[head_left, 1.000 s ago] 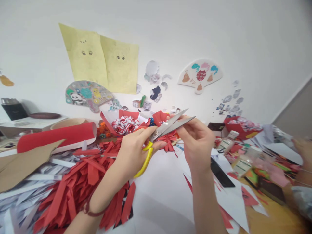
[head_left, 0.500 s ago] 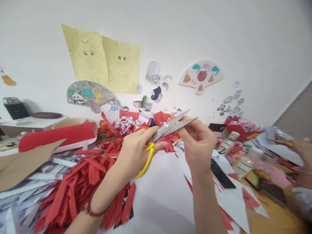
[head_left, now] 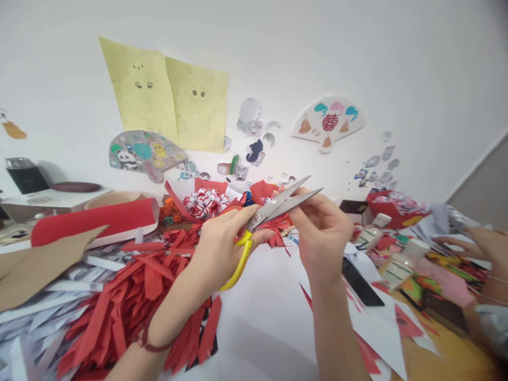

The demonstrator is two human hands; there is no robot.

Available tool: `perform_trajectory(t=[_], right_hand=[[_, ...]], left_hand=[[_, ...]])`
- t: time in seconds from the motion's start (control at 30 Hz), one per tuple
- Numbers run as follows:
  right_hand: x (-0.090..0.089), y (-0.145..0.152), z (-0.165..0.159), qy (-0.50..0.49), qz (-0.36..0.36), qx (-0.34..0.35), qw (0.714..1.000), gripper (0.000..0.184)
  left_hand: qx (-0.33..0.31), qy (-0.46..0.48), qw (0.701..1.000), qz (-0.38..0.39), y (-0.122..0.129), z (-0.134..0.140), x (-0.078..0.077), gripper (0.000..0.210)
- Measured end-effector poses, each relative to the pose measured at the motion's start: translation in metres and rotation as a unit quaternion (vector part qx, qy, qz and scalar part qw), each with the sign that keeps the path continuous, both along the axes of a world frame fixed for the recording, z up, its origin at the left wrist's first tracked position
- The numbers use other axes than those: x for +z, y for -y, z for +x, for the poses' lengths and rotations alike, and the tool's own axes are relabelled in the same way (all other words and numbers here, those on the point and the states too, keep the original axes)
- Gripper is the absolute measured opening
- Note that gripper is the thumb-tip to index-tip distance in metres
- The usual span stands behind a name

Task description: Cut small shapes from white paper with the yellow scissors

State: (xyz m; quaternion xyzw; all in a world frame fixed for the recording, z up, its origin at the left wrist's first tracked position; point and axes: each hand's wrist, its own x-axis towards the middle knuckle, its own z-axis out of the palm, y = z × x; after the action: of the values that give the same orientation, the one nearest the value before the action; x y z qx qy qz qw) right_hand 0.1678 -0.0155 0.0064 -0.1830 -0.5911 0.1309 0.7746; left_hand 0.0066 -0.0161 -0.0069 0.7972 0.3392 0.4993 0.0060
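My left hand (head_left: 220, 246) is wrapped round the yellow handles of a pair of scissors (head_left: 243, 264). The blades are parted and point up to the right, above the middle of the table. Beside the blades, my right hand (head_left: 323, 233) has its fingers curled in a pinch; what lies between them is hidden behind the hand and the blades. Below and behind the blades is some red folded paper (head_left: 278, 235). Left of my left arm lies a big heap of red paper strips (head_left: 130, 296). White paper (head_left: 270, 307) covers the table between my forearms.
White strips (head_left: 43, 312), brown cardboard (head_left: 43, 264) and a red roll (head_left: 95, 222) fill the left. A red-and-white paper bouquet (head_left: 206, 203) stands behind. On the right are a black phone (head_left: 361, 283), bottles (head_left: 402, 264), scraps and another person's hand (head_left: 490, 248).
My hands and the scissors have hardly moved. At the right edge, the other person's hand has shifted, its fingers now stretched out over the papers.
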Motion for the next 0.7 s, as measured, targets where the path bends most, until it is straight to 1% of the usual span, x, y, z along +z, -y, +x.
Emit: perform_trajectory(t=[0.17, 0.4, 0.53, 0.7], right_hand=[[-0.001, 0.0, -0.002, -0.002, 0.013, 0.014, 1.0, 0.015], [-0.001, -0.001, -0.004, -0.006, 0.019, 0.002, 1.0, 0.016], [-0.001, -0.001, -0.007, -0.014, 0.019, -0.007, 1.0, 0.015], [-0.001, 0.0, -0.011, -0.026, 0.015, 0.008, 1.0, 0.016]], left_hand=[[-0.002, 0.004, 1.0, -0.008, 0.0, 0.001, 0.0, 0.039], [-0.016, 0.017, 1.0, -0.011, 0.0, 0.001, -0.002, 0.034], [-0.019, 0.024, 0.999, -0.008, -0.001, 0.002, -0.003, 0.035], [-0.019, 0.025, 0.999, -0.006, 0.0, 0.002, -0.001, 0.034]])
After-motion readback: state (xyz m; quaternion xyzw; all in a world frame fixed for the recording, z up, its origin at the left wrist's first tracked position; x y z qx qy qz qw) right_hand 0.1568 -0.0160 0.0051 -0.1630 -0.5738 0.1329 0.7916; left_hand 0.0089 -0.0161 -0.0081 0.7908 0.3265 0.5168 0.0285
